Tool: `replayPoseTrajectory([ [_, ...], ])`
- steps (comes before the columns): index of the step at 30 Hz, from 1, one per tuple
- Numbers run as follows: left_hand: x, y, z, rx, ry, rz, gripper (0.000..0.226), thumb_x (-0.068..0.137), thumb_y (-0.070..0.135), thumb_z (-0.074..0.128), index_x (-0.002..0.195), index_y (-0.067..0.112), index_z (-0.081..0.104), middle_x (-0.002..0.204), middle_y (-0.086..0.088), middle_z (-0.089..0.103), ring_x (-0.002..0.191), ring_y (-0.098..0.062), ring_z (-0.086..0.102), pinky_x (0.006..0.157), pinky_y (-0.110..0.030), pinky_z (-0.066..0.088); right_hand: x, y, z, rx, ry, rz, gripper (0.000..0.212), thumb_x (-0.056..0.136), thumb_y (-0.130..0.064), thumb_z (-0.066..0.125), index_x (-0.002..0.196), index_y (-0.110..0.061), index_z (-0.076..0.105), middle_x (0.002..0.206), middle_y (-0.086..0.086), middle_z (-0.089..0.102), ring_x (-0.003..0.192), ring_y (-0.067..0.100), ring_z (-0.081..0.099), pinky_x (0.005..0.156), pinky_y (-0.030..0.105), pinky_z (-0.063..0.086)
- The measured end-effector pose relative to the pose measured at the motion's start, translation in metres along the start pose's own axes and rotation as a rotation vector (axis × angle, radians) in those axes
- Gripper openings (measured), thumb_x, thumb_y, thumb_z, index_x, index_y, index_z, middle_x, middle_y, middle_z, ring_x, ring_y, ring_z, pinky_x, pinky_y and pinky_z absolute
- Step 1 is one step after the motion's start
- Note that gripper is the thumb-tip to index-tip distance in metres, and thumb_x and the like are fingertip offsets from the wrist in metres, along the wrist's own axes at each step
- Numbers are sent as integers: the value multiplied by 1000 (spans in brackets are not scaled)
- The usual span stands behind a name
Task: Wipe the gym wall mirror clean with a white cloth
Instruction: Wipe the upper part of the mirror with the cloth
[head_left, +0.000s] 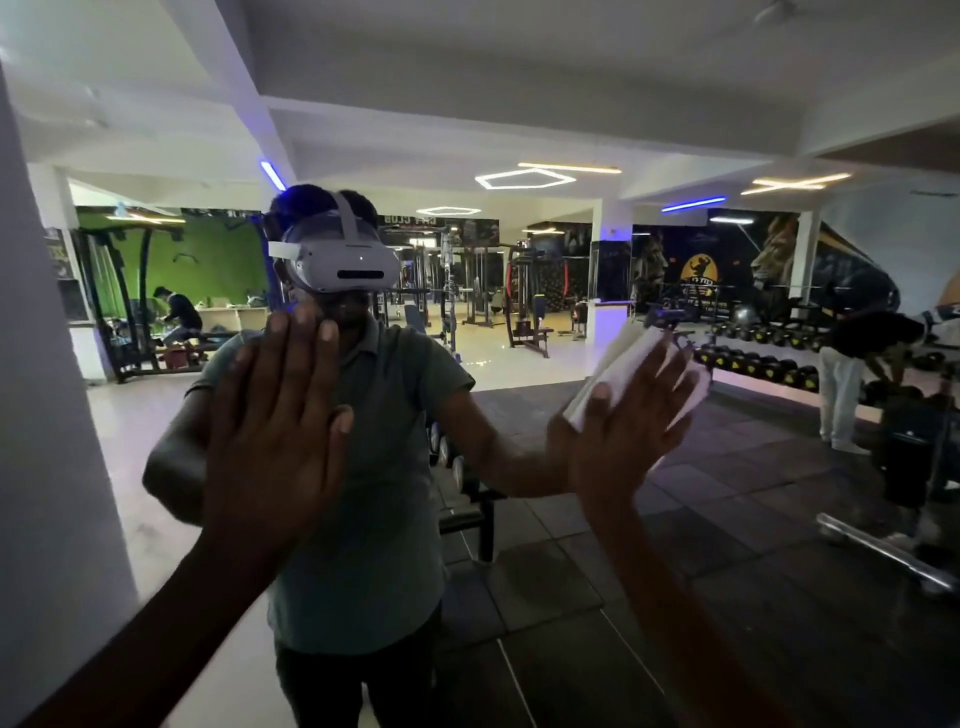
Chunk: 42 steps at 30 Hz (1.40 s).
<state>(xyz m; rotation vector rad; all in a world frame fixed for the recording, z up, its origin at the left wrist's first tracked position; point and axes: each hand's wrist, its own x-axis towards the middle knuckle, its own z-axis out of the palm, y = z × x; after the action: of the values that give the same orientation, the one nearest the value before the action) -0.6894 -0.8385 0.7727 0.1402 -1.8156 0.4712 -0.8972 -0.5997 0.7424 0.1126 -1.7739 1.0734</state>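
Note:
The wall mirror (519, 130) fills almost the whole view and reflects the gym and my own figure with a headset. My left hand (275, 431) lies flat against the glass at centre left, fingers straight and together. My right hand (628, 431) presses a folded white cloth (623, 364) onto the mirror at centre right, fingers spread straight over it. The cloth shows above and to the right of the fingers; the rest is hidden under my palm.
A white pillar or wall edge (47, 415) borders the mirror on the left. All else is reflection: weight machines, a dumbbell rack (753, 358), a bench, a barbell on dark floor mats, and other persons at far left and far right.

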Motion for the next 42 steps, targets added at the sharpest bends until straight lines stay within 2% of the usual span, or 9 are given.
replayPoseTrajectory([
  [7, 1, -8, -16, -112, -49, 38, 65, 106, 25, 41, 164, 1, 25, 173, -17, 22, 161, -32, 21, 127, -54, 23, -92, -81, -10, -85, -239, -555, 75, 107, -58, 20, 169, -17, 15, 176, 20, 2, 162, 44, -1, 126, 69, 6],
  [11, 8, -56, -59, -281, -1, -91, 59, 102, 23, 45, 157, 4, 42, 149, -17, 57, 129, -41, 60, 105, -58, 47, -13, -112, 1, -67, -91, -362, 72, 108, -57, 20, 169, -18, 18, 176, 17, 9, 162, 41, 6, 125, 68, 14],
  [14, 16, -90, -73, -77, 172, -102, 58, 99, 15, 48, 155, -1, 43, 152, -22, 53, 137, -41, 54, 104, -58, 46, -6, -175, 3, -1, -36, -218, 74, 108, -59, 21, 170, -20, 14, 176, 16, 7, 162, 43, 4, 125, 69, 11],
  [18, 9, -121, -60, 185, 140, -70, 64, 109, 26, 32, 168, 8, 16, 174, -15, 16, 162, -30, 17, 119, -49, 24, -100, -231, -3, 68, -240, -831, 75, 105, -53, 35, 170, -23, 13, 176, 14, -1, 161, 45, -7, 125, 73, 0],
  [22, 3, -138, -56, 181, 102, -27, 63, 110, 32, 32, 165, 4, 22, 174, -16, 16, 162, -31, 18, 123, -49, 22, -68, -216, 3, 115, -271, -1163, 68, 108, -51, 32, 169, -24, 22, 176, 11, 13, 163, 37, 2, 125, 72, 6],
  [25, 3, -137, -54, 168, 116, -28, 65, 108, 30, 38, 165, 3, 22, 174, -17, 17, 161, -33, 21, 122, -52, 26, 7, -189, 0, 29, -133, -932, 66, 108, -51, 29, 168, -22, 26, 176, 10, 17, 164, 34, 5, 126, 69, 10],
  [30, 3, -133, -48, 158, 145, -74, 66, 106, 27, 43, 165, 4, 26, 173, -16, 21, 160, -33, 22, 123, -49, 24, -3, -218, 1, 12, 57, -143, 72, 108, -54, 18, 170, -20, 9, 177, 13, 5, 163, 39, 6, 126, 65, 16],
  [37, 3, -148, -56, 146, 75, 28, 64, 109, 32, 39, 164, 1, 25, 173, -19, 20, 160, -35, 23, 123, -53, 29, -121, -215, 2, 49, -252, -1006, 73, 108, -54, 38, 170, -24, 15, 178, 5, 0, 164, 32, -4, 128, 63, -3],
  [42, -3, -153, -56, 132, 50, 40, 64, 110, 32, 40, 164, 1, 26, 173, -19, 18, 161, -35, 20, 123, -57, 30, -11, -178, -5, -23, -64, -577, 69, 108, -50, 24, 169, -18, 19, 176, 13, 11, 163, 38, 7, 127, 66, 13],
])
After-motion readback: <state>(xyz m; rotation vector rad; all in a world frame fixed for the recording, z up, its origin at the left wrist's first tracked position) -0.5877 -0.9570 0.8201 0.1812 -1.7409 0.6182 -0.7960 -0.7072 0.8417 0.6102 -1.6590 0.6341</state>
